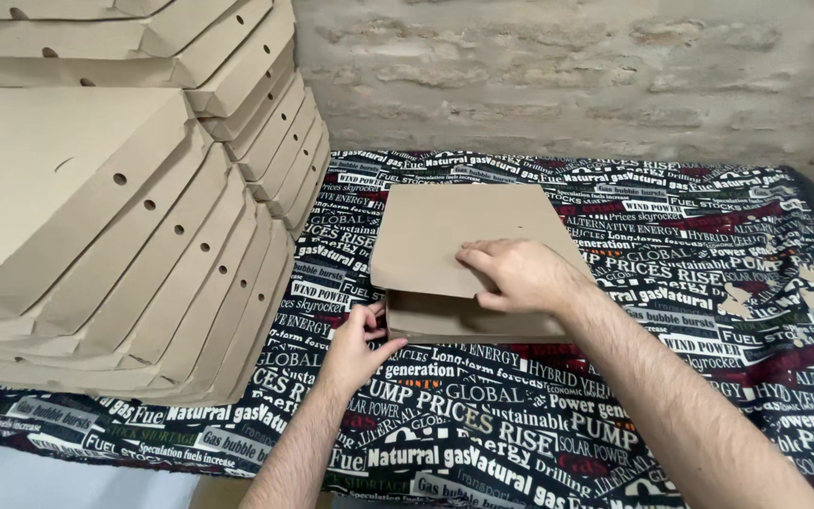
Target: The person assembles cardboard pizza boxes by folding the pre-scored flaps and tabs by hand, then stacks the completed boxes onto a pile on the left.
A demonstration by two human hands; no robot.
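The right hand (520, 273) presses flat, fingers spread, on the cardboard box (468, 236) while the left hand (358, 344) pinches its front corner.

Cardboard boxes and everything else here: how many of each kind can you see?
Stacks of folded cardboard boxes: 2, too tightly packed to count box by box
Box being folded: 1
Printed cloth: 1
Hands: 2, left hand and right hand
Total: 6

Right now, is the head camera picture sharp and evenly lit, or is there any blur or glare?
Head view: soft, even light, no glare; the cardboard box and both hands, left hand and right hand, look sharp; the stack of boxes bulges slightly near the left edge, wide-lens distortion.
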